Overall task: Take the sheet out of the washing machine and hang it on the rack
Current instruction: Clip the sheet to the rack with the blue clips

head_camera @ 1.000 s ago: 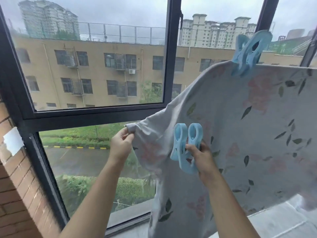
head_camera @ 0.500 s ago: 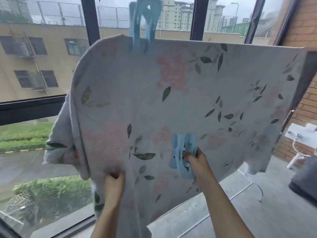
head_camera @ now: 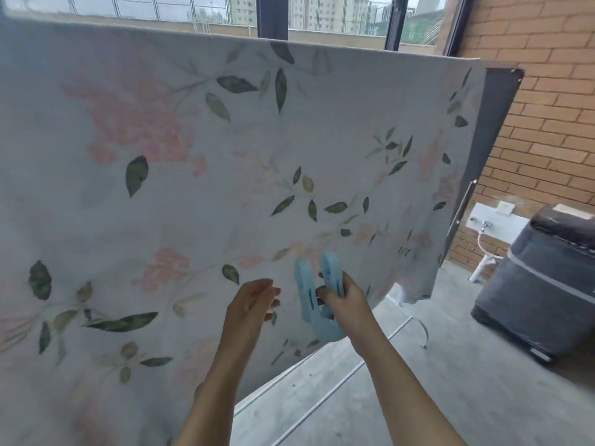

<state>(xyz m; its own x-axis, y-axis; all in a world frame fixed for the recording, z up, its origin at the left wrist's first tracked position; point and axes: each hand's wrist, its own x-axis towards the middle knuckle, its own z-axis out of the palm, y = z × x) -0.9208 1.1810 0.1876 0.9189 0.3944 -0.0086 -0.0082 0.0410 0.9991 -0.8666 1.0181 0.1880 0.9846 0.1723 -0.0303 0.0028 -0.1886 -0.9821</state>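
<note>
Sheet [head_camera: 225, 175]: you are looking at it already draped over the top bar of the rack [head_camera: 492, 130], hanging spread and flat in front of the window [head_camera: 338, 14], its lower right corner sagging toward the floor [head_camera: 450, 381]. Peg [head_camera: 317, 300]: large, pale blue, you are gripping it in your right hand [head_camera: 346, 304], fingers closed round its handles, just in front of the cloth. Left hand [head_camera: 254, 300]: you are holding it empty beside the peg, fingers loosely curled, near the cloth but seemingly not grasping it. Washing machine [head_camera: 544, 284]: dark, standing well apart at the right by the brick wall [head_camera: 547, 107]. Progress: removal and hanging are looking done; what is remaining, by my judgement, is clipping this peg on along the top edge.
</note>
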